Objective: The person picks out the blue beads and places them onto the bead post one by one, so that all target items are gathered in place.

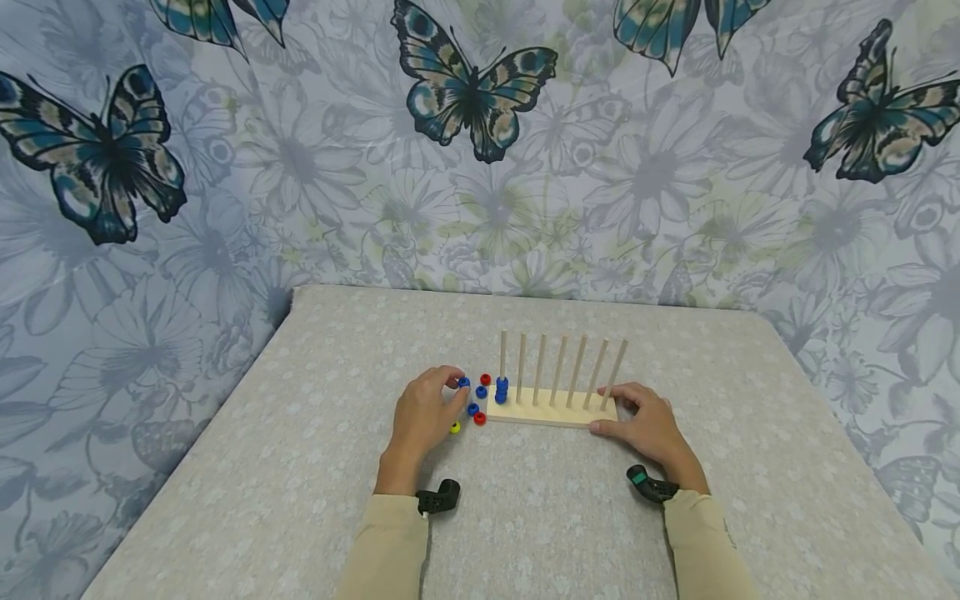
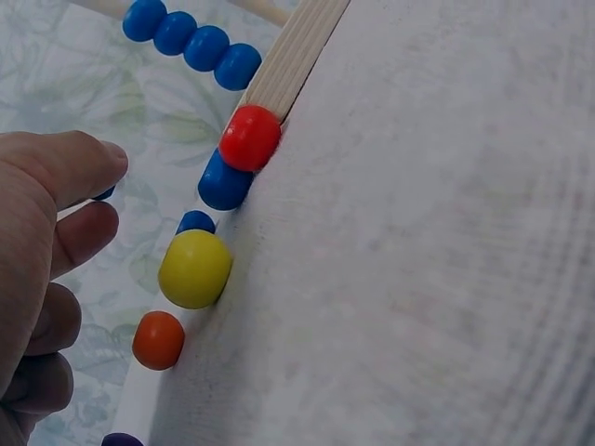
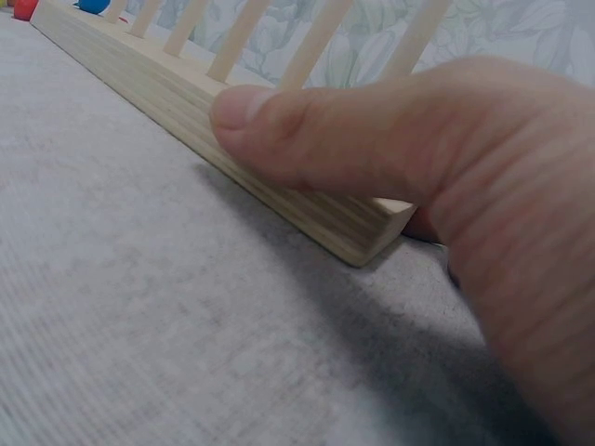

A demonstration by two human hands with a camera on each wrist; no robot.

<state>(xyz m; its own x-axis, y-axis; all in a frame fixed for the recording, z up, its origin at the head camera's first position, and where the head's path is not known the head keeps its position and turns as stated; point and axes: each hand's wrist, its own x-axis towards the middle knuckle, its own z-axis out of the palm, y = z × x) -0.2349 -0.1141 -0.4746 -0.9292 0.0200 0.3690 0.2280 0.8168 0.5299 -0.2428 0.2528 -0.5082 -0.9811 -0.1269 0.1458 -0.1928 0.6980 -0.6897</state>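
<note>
My left hand [image 1: 423, 412] pinches a blue bead [image 1: 463, 382] between thumb and fingertips, raised left of the wooden peg board [image 1: 551, 414]. In the left wrist view the fingers hide most of that bead. Several blue beads [image 1: 501, 392] sit stacked on the leftmost upright peg; the other pegs are bare. At the board's right end, my right hand [image 1: 647, 421] grips the base, its thumb [image 3: 246, 121] along the front side. Loose beads lie beside the left end: a red bead [image 1: 479, 418], a blue bead [image 1: 472, 409] and a yellow bead [image 1: 454, 427] among them.
An orange bead [image 2: 159, 340] and a purple bead [image 2: 123, 440] show in the left wrist view. The table [image 1: 525, 517] has a pale patterned cover. Behind it stands a wall [image 1: 525, 233] with flowers and butterflies. Each wrist wears a black band.
</note>
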